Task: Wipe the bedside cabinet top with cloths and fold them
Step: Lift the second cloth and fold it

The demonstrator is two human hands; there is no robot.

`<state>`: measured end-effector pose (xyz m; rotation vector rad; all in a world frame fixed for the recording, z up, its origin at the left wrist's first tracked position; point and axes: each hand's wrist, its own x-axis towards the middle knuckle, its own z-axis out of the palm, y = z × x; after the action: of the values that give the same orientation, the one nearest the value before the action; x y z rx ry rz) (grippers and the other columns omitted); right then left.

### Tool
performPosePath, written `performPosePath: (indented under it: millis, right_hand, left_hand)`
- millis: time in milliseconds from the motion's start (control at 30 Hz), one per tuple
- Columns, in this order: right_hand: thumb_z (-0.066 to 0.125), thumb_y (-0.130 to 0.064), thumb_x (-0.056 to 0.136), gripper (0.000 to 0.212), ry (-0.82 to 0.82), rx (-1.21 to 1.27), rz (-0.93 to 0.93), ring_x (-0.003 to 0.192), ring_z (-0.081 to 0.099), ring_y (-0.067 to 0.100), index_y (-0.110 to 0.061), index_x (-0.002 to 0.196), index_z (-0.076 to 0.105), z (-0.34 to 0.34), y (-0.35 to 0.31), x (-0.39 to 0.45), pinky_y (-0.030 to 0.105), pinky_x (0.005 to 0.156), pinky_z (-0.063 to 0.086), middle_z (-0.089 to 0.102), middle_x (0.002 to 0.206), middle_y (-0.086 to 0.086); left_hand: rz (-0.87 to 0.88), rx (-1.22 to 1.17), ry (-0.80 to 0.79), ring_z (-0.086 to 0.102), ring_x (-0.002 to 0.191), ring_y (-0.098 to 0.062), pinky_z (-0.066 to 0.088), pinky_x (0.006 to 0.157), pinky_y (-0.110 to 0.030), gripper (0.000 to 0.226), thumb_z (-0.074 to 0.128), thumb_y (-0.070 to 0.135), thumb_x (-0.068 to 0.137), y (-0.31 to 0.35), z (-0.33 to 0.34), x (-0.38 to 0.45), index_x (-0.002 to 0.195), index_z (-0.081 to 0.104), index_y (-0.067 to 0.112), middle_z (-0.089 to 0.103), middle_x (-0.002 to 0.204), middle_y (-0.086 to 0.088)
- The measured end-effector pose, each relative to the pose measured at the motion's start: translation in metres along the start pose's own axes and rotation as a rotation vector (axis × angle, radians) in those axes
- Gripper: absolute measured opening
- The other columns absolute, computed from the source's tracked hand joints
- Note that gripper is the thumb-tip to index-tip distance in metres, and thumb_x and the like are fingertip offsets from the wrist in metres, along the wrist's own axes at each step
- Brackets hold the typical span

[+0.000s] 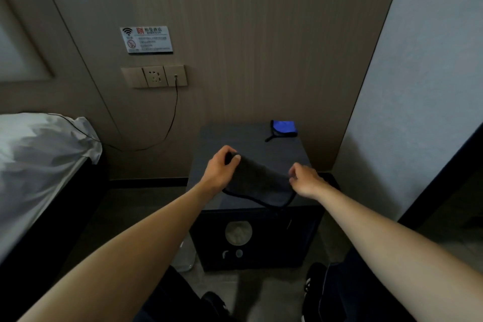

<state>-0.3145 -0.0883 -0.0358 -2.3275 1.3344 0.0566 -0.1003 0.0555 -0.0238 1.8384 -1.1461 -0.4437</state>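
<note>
Dark grey cloth [258, 185] stretched between both hands at centre frame, over the near part of the bedside cabinet top [248, 138]; whether lying on it or lifted just above, cannot tell. Left hand [220, 167] gripping the cloth's upper left corner, thumb on top, fingers curled round the edge. Right hand [305, 180] at the cloth's right edge, fingers curled, apparently pinching the hem, though the contact itself hidden behind the knuckles. Dark piping and a loose loop along the cloth's lower edge, hanging over the cabinet's front. Blue cloth [284, 128] folded at the far right corner of the top, well apart from the hands. Bed [39, 154] with white sheet at left of frame. Socket panel [154, 76] on the wall, upper left, with a thin cable [171, 123] drooping toward the bed. Sign [146, 39] just above the panel.
</note>
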Motion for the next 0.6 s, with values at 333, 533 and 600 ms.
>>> performPosePath:
  millis: [333,533,600]
  right_hand:
    - [0.085,-0.011,0.075,0.058,-0.307,0.587,-0.307,0.093,0.064,0.015,-0.013,0.127,0.06,0.007,-0.039,-0.006,0.028,0.084,0.05,0.066,0.101,0.005]
    - [0.084,-0.029,0.076,0.028,-0.396,0.664,-0.284,0.095,0.071,0.015,-0.01,0.096,0.078,0.004,-0.037,-0.02,0.03,0.085,0.055,0.077,0.098,0.005]
    - [0.084,-0.026,0.077,0.033,-0.408,0.791,-0.223,0.101,0.072,0.022,-0.009,0.104,0.076,0.004,-0.037,-0.021,0.035,0.089,0.056,0.076,0.103,0.008]
  left_hand:
    - [0.331,0.214,-0.089,0.063,0.07,-0.005,0.044,0.061,-0.023,0.025,0.066,0.043,0.091,0.015,0.003,0.006,0.078,0.068,0.022,0.067,0.072,0.007]
    - [0.139,0.378,0.031,0.056,0.058,-0.01,0.042,0.055,-0.034,0.05,0.058,0.064,0.086,0.002,-0.011,0.008,0.06,0.051,0.022,0.057,0.057,0.006]
    - [0.057,0.329,0.004,0.059,0.067,-0.011,0.043,0.061,-0.032,0.038,0.058,0.059,0.091,-0.001,-0.011,0.007,0.071,0.056,0.026,0.062,0.068,0.008]
